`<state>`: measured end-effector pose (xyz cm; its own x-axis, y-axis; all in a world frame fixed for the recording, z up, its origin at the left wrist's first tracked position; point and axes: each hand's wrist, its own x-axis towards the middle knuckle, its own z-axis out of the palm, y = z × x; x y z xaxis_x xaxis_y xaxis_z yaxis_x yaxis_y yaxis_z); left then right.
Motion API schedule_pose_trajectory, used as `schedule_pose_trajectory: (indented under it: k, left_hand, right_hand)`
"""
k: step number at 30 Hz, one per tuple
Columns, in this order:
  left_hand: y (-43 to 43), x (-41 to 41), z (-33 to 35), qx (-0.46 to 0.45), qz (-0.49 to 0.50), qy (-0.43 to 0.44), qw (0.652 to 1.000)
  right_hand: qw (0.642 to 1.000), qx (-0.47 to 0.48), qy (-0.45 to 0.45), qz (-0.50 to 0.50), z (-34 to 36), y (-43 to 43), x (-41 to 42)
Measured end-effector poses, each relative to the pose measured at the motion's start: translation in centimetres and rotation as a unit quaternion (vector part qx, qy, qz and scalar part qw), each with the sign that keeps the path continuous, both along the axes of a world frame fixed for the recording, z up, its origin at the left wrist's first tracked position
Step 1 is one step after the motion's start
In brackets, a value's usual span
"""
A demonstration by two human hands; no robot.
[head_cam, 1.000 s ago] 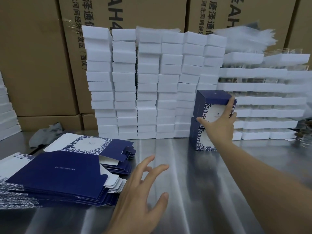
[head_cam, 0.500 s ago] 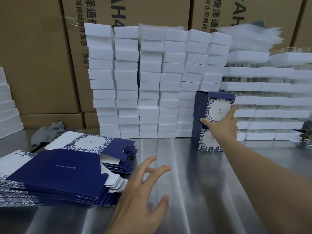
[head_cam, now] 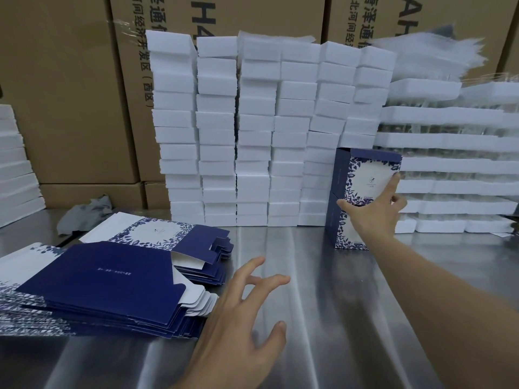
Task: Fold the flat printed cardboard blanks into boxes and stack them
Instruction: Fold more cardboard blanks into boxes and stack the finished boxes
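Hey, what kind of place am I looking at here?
Probably a packing or warehouse workroom: a steel worktable holds piles of flat printed box blanks, columns of white foam blocks stand behind, and big brown shipping cartons line the wall.

Brown cartons (head_cam: 70,88) printed "AH4", Chinese "经济开发区(西区)", box print unreadable

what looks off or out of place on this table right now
A crumpled grey cloth lies on the steel table behind the flat blanks, the only loose clutter. The upper folded box sits slightly out of line on the lower box under the right hand. The white foam stacks have uneven columns.
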<state>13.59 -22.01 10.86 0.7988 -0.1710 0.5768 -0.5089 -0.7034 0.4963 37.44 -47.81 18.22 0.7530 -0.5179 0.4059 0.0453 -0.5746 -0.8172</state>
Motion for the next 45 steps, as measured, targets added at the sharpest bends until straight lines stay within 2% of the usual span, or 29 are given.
schedule_pose_trajectory:
  k: [16, 22, 24, 26, 28, 29, 31, 33, 35, 36, 37, 39, 41, 43, 45]
  left_hand:
    - [0.2, 0.2, -0.2, 0.002, 0.001, 0.019, 1.0]
    - [0.4, 0.8, -0.9, -0.001, -0.003, 0.024, 1.0]
    - [0.4, 0.9, -1.3, 0.005, 0.0, 0.019, 1.0]
    - [0.3, 0.9, -1.5, 0.023, 0.015, 0.006, 1.0]
    - [0.0, 0.6, -1.5, 0.043, 0.026, -0.021, 0.999]
    - [-0.1, 0.3, -1.4, 0.062, 0.027, -0.034, 0.997]
    - [0.0, -0.3, -0.6, 0.122, 0.039, -0.066, 0.989]
    - [0.6, -0.8, 0.8, 0.191, 0.095, -0.124, 0.969]
    - [2.3, -1.0, 2.2, 0.183, 0.184, -0.181, 0.949]
    - [3.5, -1.0, 2.9, 0.164, 0.236, -0.175, 0.942]
    - [4.9, -1.1, 3.4, 0.158, 0.287, -0.136, 0.935]
    - [7.9, -1.0, 3.7, 0.189, 0.359, 0.017, 0.914]
    - [10.2, -1.0, 3.7, 0.213, 0.354, 0.171, 0.894]
    - [11.3, -1.1, 3.8, 0.229, 0.332, 0.254, 0.879]
    - [11.0, -1.5, 4.0, 0.257, 0.319, 0.288, 0.865]
  right_hand:
    - [0.999, -0.025, 0.011, 0.036, -0.7, -2.3, 1.4]
    - [0.999, 0.016, -0.008, 0.032, -2.2, -1.6, -0.8]
    - [0.998, -0.03, -0.017, 0.056, -5.2, -1.1, -3.4]
    - [0.983, -0.142, 0.059, 0.105, -8.3, -0.7, -6.4]
    - [0.936, -0.274, 0.149, 0.166, -9.9, -0.6, -9.4]
    - [0.918, -0.309, 0.159, 0.189, -10.2, -0.7, -10.8]
    - [0.906, -0.329, 0.15, 0.221, -10.4, -0.9, -13.9]
    - [0.9, -0.335, 0.145, 0.24, -10.6, -1.2, -16.8]
    - [0.893, -0.344, 0.148, 0.248, -10.9, -1.6, -18.5]
    - [0.892, -0.343, 0.152, 0.253, -10.9, -1.7, -19.0]
    - [0.893, -0.335, 0.152, 0.259, -10.7, -1.7, -19.2]
    - [0.895, -0.316, 0.15, 0.276, -10.1, -1.8, -19.5]
    - [0.894, -0.307, 0.143, 0.293, -9.9, -1.9, -19.5]
    - [0.898, -0.295, 0.133, 0.299, -9.8, -2.1, -19.4]
    - [0.902, -0.29, 0.128, 0.295, -9.7, -2.1, -19.4]
